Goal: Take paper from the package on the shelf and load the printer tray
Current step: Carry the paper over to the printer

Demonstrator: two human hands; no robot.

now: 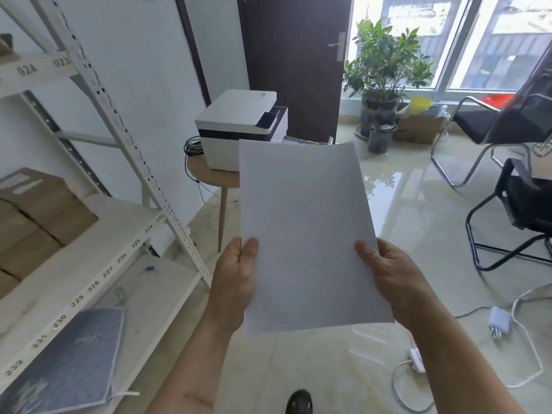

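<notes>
Between the two hands, a white sheet of paper (307,234) is held up flat, facing the camera. The left hand (236,282) grips its lower left edge, thumb on the front and the other fingers hidden behind the sheet. The right hand (388,276) holds the lower right edge the same way, thumb in front, fingers out of sight behind. Whether this is one sheet or a thin stack cannot be told.

Beyond the paper's top edge, well apart from the hands, a white printer (239,127) stands on a small round counter (209,174). The sheet covers the printer's lower right corner, and only a sliver of what may be its tray shows just above the paper.

Left of the left hand, a metal shelf (98,264) carries brown boxes (33,216), cut off by the frame edge, and a grey-blue package (65,366) lying flat, whose print is too blurred to read.
</notes>
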